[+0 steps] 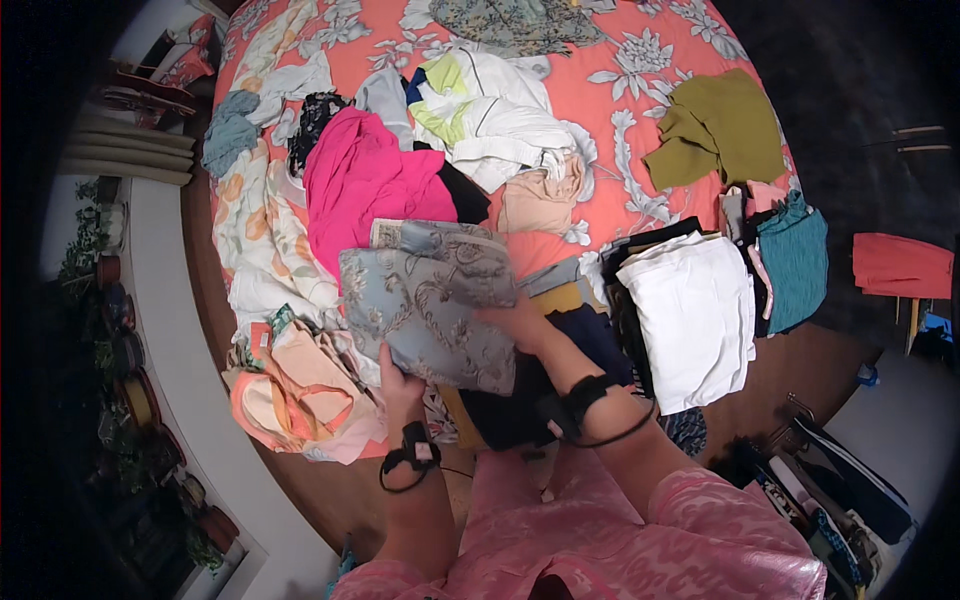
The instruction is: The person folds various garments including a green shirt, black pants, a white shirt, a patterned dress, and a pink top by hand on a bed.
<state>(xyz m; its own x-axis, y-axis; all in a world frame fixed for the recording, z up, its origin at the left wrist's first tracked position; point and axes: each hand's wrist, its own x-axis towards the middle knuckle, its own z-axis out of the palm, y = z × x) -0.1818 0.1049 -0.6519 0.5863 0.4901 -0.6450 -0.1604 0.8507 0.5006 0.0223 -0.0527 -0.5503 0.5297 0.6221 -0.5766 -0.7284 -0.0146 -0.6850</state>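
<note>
A folded grey-blue cloth with a scrolling floral pattern (425, 305) is held up in front of me above the near side of the bed. My left hand (400, 385) grips its lower left edge, thumb on top. At its right side, my right hand (515, 322) holds the cloth, with the fingertips partly hidden by it. Just behind the cloth spreads a bright pink garment (365, 180). Close by my left hand sits a pile of peach and orange bras (295, 400). Right of my right hand are dark folded clothes (590, 345).
The bed has a coral floral sheet (640, 60). Folded white cloth (690, 310) tops a stack at its near right edge, beside a teal garment (793, 260). Olive fabric (725, 125) and a white-and-lime heap (490, 110) lie farther back. Potted plants (110, 270) line the left.
</note>
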